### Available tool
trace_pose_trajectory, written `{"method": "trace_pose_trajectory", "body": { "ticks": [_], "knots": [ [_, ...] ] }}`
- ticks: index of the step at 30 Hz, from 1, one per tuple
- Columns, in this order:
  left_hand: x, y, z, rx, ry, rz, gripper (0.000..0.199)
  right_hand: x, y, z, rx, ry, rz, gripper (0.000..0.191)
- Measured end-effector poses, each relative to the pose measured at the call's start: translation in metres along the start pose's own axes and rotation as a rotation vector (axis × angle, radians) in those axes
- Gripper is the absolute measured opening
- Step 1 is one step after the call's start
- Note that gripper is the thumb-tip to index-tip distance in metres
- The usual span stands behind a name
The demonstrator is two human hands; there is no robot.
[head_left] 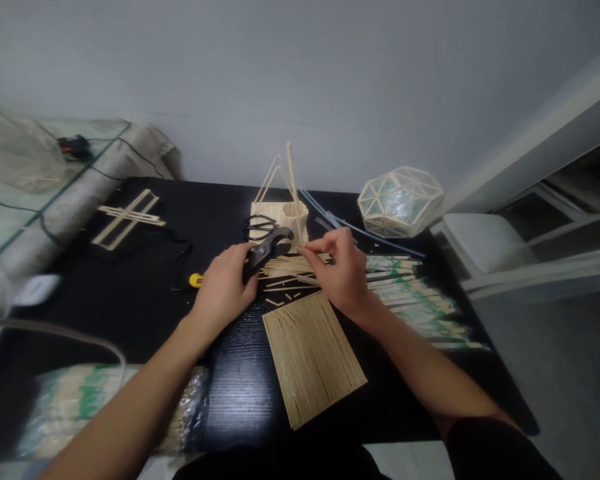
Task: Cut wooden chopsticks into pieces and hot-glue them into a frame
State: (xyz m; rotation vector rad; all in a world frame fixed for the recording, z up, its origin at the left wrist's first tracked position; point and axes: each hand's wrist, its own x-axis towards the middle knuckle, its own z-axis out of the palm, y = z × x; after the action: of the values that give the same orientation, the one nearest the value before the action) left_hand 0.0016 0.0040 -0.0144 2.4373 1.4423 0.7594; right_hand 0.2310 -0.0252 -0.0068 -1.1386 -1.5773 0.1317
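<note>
My left hand is wrapped round the handles of a black cutting tool, whose curved jaws point right. Just right of the jaws, the fingertips of my right hand pinch the lower end of an upright wooden stick. Behind both hands stands a small wooden structure with a round cup-like part. Loose thin sticks lie under and between my hands, with a few short cut pieces in front. Nearer to me is a flat square panel of sticks.
A faceted stick frame stands at the back right, beside blue strips. Wrapped sticks spread out on the right. Crossed sticks lie at the back left, and a bagged bundle at the front left. A cable crosses the left side.
</note>
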Motion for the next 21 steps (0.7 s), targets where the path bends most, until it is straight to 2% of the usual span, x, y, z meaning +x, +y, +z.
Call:
{"method": "trace_pose_trajectory", "body": {
  "ticks": [6, 11, 21],
  "knots": [
    [-0.003, 0.005, 0.003, 0.059, -0.09, 0.031, 0.036, -0.006, 0.003, 0.003, -0.199, -0.012, -0.146, 0.023],
    [-0.004, 0.01, 0.004, 0.111, -0.129, 0.008, 0.036, -0.01, 0.005, 0.006, -0.249, -0.017, -0.218, 0.019],
    [-0.006, 0.027, -0.002, 0.293, -0.184, -0.071, 0.014, -0.007, 0.003, 0.006, -0.267, 0.0, -0.22, 0.024]
  ]
}}
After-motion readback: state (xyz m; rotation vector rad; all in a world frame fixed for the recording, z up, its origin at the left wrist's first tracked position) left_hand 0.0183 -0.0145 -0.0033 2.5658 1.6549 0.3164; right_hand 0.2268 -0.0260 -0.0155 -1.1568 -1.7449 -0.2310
